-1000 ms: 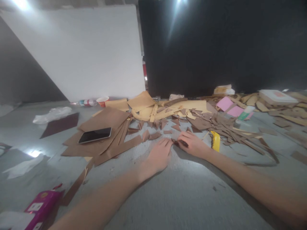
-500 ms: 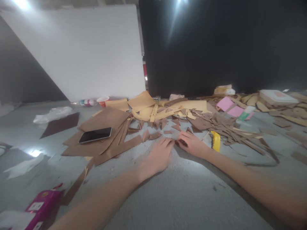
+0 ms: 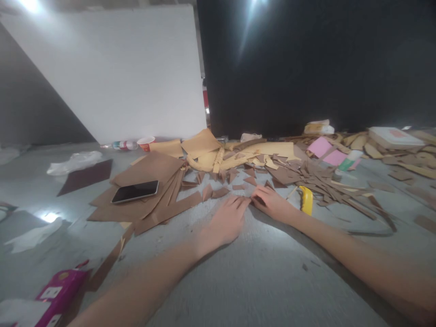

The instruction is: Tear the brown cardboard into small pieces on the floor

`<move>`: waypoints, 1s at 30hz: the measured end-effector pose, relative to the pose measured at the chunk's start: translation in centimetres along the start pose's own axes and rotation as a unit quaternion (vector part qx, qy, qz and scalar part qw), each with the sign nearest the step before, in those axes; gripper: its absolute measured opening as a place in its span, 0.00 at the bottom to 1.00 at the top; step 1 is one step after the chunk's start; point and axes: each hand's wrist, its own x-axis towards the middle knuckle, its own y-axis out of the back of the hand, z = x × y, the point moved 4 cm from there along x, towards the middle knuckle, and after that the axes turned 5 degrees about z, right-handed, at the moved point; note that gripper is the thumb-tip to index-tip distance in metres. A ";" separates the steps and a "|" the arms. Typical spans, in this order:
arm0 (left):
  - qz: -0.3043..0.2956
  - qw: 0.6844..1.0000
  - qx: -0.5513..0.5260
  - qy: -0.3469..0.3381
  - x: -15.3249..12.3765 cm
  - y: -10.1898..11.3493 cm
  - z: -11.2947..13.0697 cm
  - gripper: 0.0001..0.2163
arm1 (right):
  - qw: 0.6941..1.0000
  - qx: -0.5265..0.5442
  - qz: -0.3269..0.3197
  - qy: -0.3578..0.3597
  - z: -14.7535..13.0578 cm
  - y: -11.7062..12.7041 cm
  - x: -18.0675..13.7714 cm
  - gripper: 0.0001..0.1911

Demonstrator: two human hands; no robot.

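Note:
My left hand and my right hand meet low over the grey table, fingertips almost touching. The fingers of both are bent and closed. Between the tips shows a sliver of a small brown piece, apparently paper; most of it is hidden. Just beyond the fingers lie small folded brown paper pieces, several of them pointed. To the right of my right hand is a yellow-handled tool, apparently a cutter.
On the left, a phone rests on stacked brown sheets. A purple power strip is at the near left. Brown strips, yellowish scraps, a paper cup and a white box line the back.
My left fingertips have shifted slightly right, closer to the right hand, and less of the brown piece shows. The right hand has barely moved.

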 end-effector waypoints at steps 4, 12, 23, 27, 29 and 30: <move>-0.008 0.999 0.019 -0.029 -0.1 0.3 0.4 0.26 | 1.000 0.001 -0.010 -0.009 0.3 -0.2 0.0 0.09; -0.018 0.997 0.059 -0.046 -0.2 -0.3 0.1 0.23 | 0.999 0.010 -0.020 -0.041 0.6 -0.5 0.0 0.10; -0.020 0.998 0.056 -0.038 -0.2 -0.4 0.0 0.25 | 0.999 0.005 -0.017 -0.040 0.0 0.0 0.2 0.10; -0.017 0.997 0.058 -0.041 -0.2 -0.5 -0.1 0.25 | 0.999 -0.011 0.016 -0.036 -0.1 0.4 -0.1 0.16; -0.011 0.998 0.051 -0.042 -0.2 -0.6 -0.2 0.25 | 0.998 -0.015 0.054 -0.022 -0.2 0.8 -0.4 0.20; -0.009 0.998 0.047 -0.042 -0.2 -0.6 -0.2 0.25 | 0.997 -0.017 0.071 -0.009 -0.3 1.0 -0.6 0.22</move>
